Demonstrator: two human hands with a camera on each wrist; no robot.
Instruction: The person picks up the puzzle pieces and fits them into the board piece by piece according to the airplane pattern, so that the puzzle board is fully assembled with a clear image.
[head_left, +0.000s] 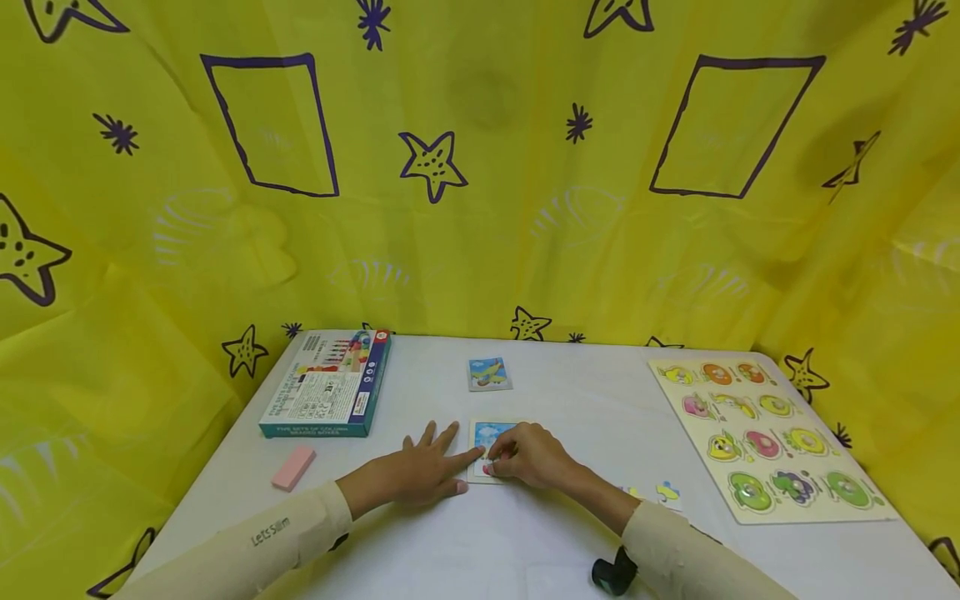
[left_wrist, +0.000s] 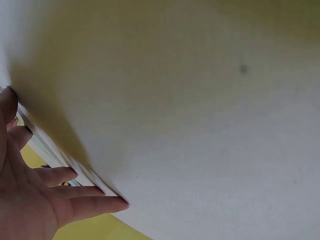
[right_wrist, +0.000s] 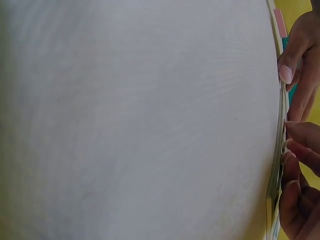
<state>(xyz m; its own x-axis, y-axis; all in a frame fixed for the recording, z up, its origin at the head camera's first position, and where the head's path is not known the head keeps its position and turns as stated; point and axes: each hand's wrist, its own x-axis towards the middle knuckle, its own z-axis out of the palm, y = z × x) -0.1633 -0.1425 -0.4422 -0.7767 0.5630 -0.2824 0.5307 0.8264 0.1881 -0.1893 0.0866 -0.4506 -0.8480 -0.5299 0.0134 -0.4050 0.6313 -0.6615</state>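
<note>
A small picture puzzle board [head_left: 491, 429] with a blue sky and clouds lies on the white table in front of me. My left hand [head_left: 427, 471] lies beside it with the fingers spread, and its index finger reaches onto the picture. Over the board's right part, my right hand [head_left: 531, 454] has curled fingers and pinches a puzzle piece, mostly hidden behind the fingertips. In the left wrist view the left hand [left_wrist: 35, 195] shows straight fingers against the table. The right wrist view catches the right hand [right_wrist: 300, 185] at the thin board edge [right_wrist: 275, 175].
Loose puzzle pieces [head_left: 667, 492] lie by the right forearm. Farther back is a small picture card [head_left: 490, 374]. A boxed set [head_left: 322, 383] and a pink block [head_left: 294, 468] are at left, a fruit board [head_left: 720, 417] at right. A black object [head_left: 613, 573] sits under the right sleeve.
</note>
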